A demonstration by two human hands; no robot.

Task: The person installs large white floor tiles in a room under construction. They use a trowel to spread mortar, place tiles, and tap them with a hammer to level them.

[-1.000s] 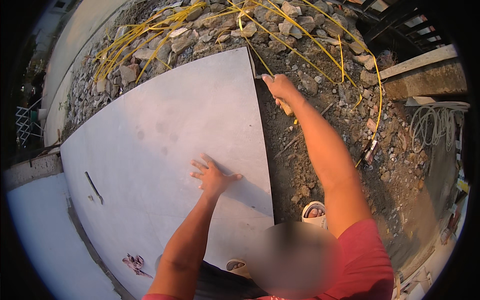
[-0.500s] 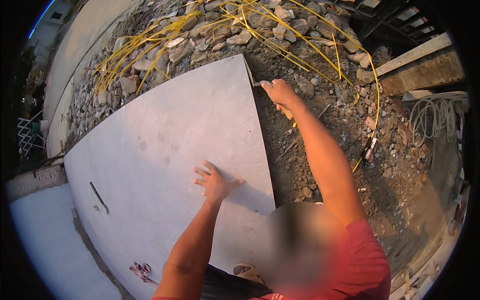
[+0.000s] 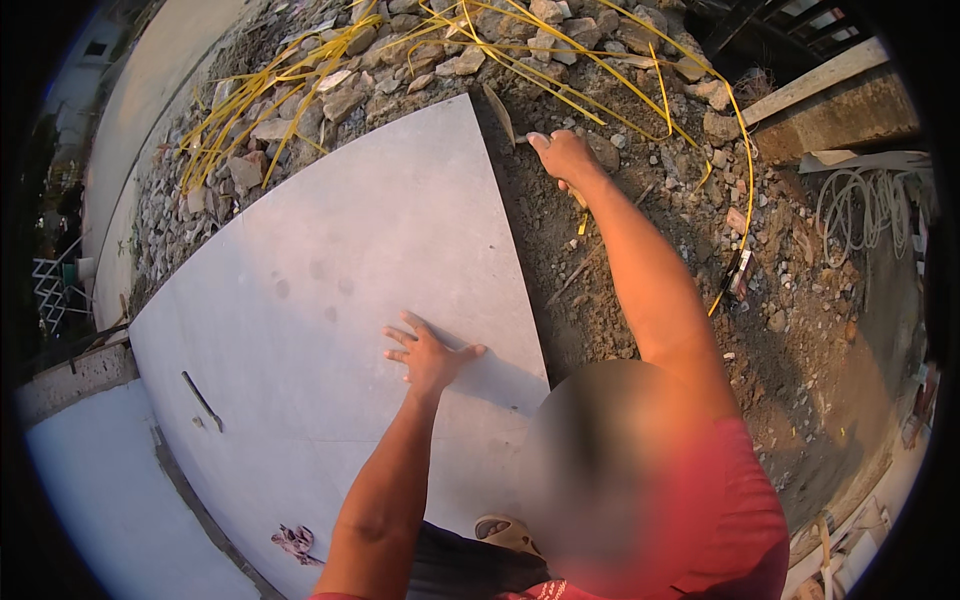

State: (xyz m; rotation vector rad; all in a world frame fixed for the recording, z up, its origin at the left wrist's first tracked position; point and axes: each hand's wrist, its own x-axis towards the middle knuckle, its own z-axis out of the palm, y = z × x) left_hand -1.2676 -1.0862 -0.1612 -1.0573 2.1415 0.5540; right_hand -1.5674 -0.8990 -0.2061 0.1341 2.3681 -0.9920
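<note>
My left hand (image 3: 428, 357) lies spread on a large, smooth grey tile surface (image 3: 300, 235), its fingers pointing away from me. Beyond the tiles' right edge, my right hand (image 3: 566, 158) is closed around a trowel. The trowel's blade (image 3: 498, 112) stands tilted beside the far right corner of the tiles, a narrow gap between them. Part of its wooden handle shows below my fist; the rest is hidden by my fingers. Loose brown soil (image 3: 555, 240) lies along that edge, under my right forearm.
Broken stones (image 3: 345, 103) with yellow strips (image 3: 480, 45) are heaped beyond the tiles. On the tiles are a dark rod-like tool (image 3: 201, 397) and a crumpled cloth (image 3: 297, 541). At right, coiled pale rope (image 3: 868, 215) hangs below a wooden beam (image 3: 830, 125).
The trowel blade has come away from the tile edge, outward over the soil, with my right hand still around it. My left hand stays spread on the tiles.
</note>
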